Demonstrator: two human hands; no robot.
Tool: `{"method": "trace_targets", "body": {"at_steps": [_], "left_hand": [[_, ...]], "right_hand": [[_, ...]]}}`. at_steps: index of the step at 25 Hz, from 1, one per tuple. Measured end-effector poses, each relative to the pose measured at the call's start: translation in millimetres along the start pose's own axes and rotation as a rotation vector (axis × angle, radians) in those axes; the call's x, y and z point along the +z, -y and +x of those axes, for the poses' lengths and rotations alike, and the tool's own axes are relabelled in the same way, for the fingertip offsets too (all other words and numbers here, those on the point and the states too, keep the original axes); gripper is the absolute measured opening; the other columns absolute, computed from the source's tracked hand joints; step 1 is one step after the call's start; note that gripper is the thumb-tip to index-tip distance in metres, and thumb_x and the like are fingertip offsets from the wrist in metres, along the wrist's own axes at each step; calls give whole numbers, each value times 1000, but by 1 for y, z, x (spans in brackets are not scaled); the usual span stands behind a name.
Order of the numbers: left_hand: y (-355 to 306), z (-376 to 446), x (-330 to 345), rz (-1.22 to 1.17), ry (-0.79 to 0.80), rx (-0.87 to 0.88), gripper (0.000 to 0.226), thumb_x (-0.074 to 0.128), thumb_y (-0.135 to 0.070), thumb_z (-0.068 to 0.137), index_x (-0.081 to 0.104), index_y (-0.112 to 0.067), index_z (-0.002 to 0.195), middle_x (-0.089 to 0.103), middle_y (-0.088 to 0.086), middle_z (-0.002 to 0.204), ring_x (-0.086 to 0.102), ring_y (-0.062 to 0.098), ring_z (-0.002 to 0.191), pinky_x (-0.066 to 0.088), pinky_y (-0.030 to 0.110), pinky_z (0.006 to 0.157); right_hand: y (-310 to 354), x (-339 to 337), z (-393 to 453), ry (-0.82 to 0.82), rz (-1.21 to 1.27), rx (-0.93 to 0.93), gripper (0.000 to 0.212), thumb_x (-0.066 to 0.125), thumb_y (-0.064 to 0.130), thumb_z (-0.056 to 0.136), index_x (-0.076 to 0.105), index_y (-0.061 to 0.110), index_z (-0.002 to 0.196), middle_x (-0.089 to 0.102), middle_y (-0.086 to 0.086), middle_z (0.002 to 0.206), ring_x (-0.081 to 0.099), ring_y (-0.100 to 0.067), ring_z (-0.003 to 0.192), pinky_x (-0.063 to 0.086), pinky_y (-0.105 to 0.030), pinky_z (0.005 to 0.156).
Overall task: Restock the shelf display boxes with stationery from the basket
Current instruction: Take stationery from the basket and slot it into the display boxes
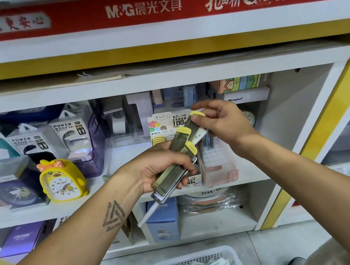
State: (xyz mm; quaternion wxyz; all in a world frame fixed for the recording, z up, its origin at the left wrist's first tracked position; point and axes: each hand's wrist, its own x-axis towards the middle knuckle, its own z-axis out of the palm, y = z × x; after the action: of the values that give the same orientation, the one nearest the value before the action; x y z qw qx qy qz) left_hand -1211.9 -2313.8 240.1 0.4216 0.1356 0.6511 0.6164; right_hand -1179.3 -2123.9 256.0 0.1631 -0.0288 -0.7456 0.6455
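Observation:
My left hand grips a bundle of pencil lead cases, clear olive tubes with yellow caps, together with a white pen-like item. My right hand pinches the yellow-capped end of one case at the top of the bundle. Both hands are in front of a lead display box printed "0.7 mm HB 100", which stands on the middle shelf with yellow caps showing inside. The white basket sits on the floor below and holds several small stationery packs.
A pink display box stands right of the lead box. Left on the shelf are a yellow duck alarm clock, power bank packs and a purple bin. Blue and purple boxes fill the lower shelf. A shoe is at the bottom right.

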Motion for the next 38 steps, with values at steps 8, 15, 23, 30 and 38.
{"method": "trace_targets", "body": {"at_steps": [8,15,23,30,38], "left_hand": [[-4,-11,-21,-25,-82,6,29,72,8,68,64,-7,91,65,24,77,60,26,48,51,28,43],[-15,-36,-69,-96,-248,93,46,68,9,71,53,-7,112,66,21,79,58,27,50,48,28,43],[-12,-52,-75,-95,-259,130,29,61,13,79,57,-10,96,62,22,79,55,26,48,47,28,42],[-9,-54,-71,-80,-224,121,30,61,13,80,55,-9,99,63,22,77,56,26,49,48,28,42],[-9,-47,-60,-72,-141,99,31,63,13,78,56,-9,99,65,20,74,57,26,50,50,27,43]], "right_hand": [[6,-2,13,-233,103,-66,20,61,-4,91,74,6,103,76,-7,82,58,-14,57,47,-20,50],[6,5,7,52,-51,-34,8,78,9,85,75,3,91,75,-13,80,66,-21,62,58,-29,62],[-6,38,-3,286,-415,-111,7,78,18,87,74,22,90,75,0,74,73,-14,68,63,-38,70],[-22,55,-7,314,-743,-298,24,72,26,92,50,35,93,62,5,68,65,-9,57,58,-36,58],[-4,54,-4,149,-66,13,15,58,18,101,70,11,107,74,-10,82,62,-18,55,47,-28,48]]}}
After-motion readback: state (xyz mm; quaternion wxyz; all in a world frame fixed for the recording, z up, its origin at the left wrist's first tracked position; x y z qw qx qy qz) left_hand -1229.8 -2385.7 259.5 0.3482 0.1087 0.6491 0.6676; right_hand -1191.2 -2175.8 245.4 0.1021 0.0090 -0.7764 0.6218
